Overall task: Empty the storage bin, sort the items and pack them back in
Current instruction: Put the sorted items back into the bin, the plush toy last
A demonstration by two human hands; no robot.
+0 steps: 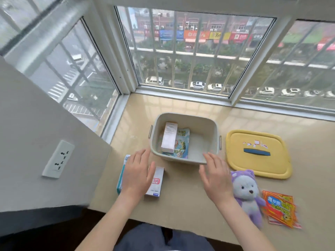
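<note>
Both hands are spread flat with fingers apart, gripping nothing. Left hand [136, 173] hovers over two boxes, a white box [156, 182] and a teal-edged box [121, 175], which lie side by side on the sill [181, 211] just left of the bin [184, 137]; whether the palm touches them is hard to tell. Right hand [216, 175] is at the bin's near right corner, fingertips [208, 157] by the rim. Inside the bin lie a pale carton [169, 137] and a blue packet [181, 144] beneath it. Right of the bin rests the yellow lid [257, 154], with a purple plush [247, 194] and orange sachets [280, 208] nearer.
</note>
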